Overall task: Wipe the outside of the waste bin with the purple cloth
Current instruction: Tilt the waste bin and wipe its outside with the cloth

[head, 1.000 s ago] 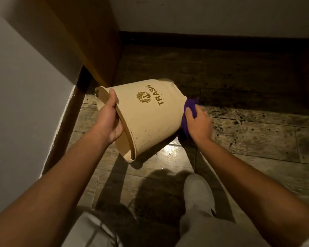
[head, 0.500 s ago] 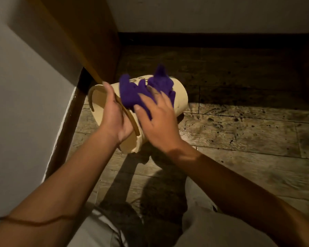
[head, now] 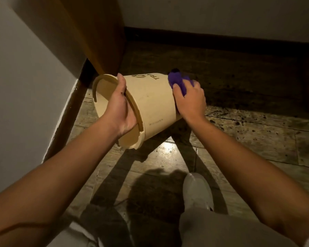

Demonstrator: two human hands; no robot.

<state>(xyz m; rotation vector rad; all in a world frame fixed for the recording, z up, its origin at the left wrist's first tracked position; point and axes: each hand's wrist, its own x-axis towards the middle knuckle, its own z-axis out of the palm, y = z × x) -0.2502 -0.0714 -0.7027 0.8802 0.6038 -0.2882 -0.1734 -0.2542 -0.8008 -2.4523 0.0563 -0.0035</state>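
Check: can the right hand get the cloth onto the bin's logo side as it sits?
Probably yes. The right hand holds the cloth at the bin's base end, and the logo faces up and uncovered; the left hand only grips the rim.

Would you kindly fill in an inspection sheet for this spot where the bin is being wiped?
Surface: wood-plank floor, dark specks and stains, glossy patch below the bin.
Job's things: beige waste bin held tipped on its side off the floor, mouth toward the person; purple cloth pressed at its base end.
Clutter: nothing seen.
Grips: left hand clasps the bin's rim, thumb outside; right hand holds the cloth against the bin.
Cables: nothing seen.
Surroundings: white wall at left with dark skirting, wooden panel behind the bin, person's pale shoe on the floor.
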